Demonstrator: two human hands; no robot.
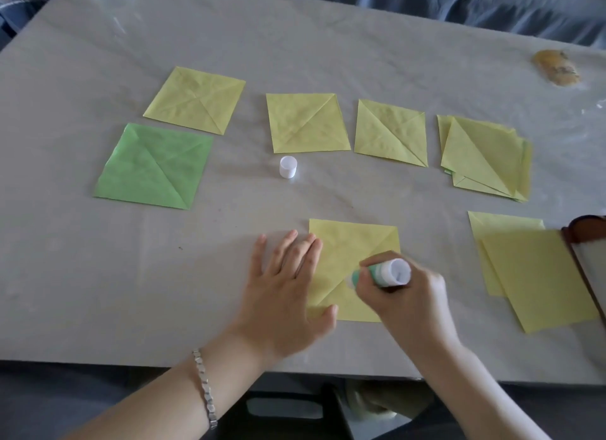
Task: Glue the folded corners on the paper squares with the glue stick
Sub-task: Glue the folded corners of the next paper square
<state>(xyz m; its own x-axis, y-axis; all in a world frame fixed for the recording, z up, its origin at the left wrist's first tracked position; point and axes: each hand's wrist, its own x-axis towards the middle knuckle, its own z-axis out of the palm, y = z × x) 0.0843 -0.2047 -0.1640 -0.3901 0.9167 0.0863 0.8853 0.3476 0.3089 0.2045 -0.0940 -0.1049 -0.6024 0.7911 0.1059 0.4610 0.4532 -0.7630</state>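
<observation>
Two hands work one yellow paper square [347, 249] below the white cap [288, 166]: my left hand [288, 292] lies flat, fingers spread, on its left edge, my right hand's [406, 303] grip wrapping the glue stick [383, 273] pressed onto it.

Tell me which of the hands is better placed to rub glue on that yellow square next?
The right hand: it grips the uncapped glue stick, tip down on the yellow square. The left hand lies flat, pinning the square's left edge.
</observation>
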